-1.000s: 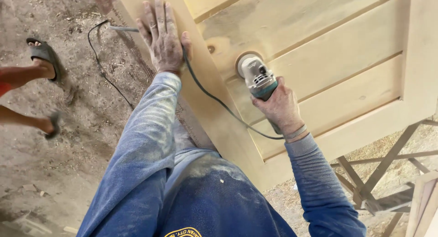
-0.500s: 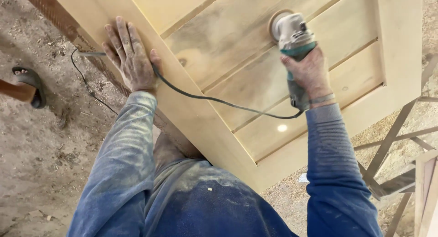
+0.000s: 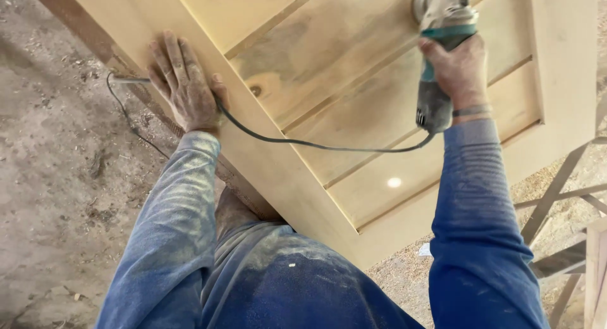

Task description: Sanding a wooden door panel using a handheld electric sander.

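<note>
The right hand [image 3: 458, 66], closed around the grey-and-teal angle grinder [image 3: 439, 44], has advanced it up the pale panelled wooden door [image 3: 354, 95], probably sanding; the left hand [image 3: 183, 82] stays flat, open, bracing the frame.

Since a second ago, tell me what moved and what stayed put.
The right hand has pushed the sander away from the body, up the door panel toward its far end; its cord stretched out behind. The left hand stayed flat on the door's frame. Neither grip changed.
</note>
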